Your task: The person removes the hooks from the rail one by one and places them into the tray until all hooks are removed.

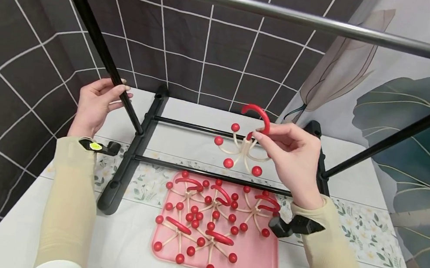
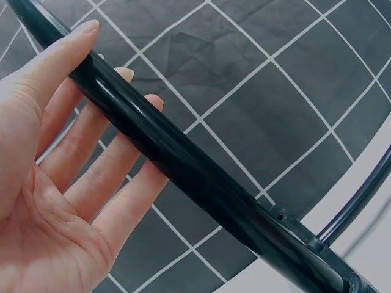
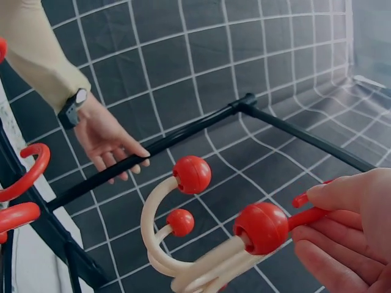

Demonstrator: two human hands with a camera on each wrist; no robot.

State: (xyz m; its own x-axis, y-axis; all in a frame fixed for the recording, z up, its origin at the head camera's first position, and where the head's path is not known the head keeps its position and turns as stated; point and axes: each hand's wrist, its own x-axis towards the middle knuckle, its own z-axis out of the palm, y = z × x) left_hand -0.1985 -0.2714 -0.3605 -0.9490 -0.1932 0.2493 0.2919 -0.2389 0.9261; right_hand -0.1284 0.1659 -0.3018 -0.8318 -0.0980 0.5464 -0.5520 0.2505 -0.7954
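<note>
Between thumb and fingertips my right hand [image 1: 295, 160] pinches the red hook [image 1: 258, 110] of a cream multi-armed rotating hanger [image 1: 246, 148], whose curved arms end in red balls. It is held up above the low crossbars of a black rack. On the left, my left hand [image 1: 98, 102] holds the rack's slanted black post [image 1: 102, 45]; in the left wrist view, the thumb [image 2: 76, 46] lies over the post and the fingers are behind it. Several more hangers of this kind lie on a pink tray [image 1: 256, 260], their red hooks bent over them.
A silver rail [image 1: 252, 7] spans the rack overhead. The rack's black feet [image 1: 126, 172] stand on a white table with a floral strip [image 1: 366, 228]. Another black post [image 1: 400, 134] slants up on the right. Dark grid-patterned cloth [image 1: 186, 35] hangs behind, beside a leaf-patterned curtain [image 1: 429, 117].
</note>
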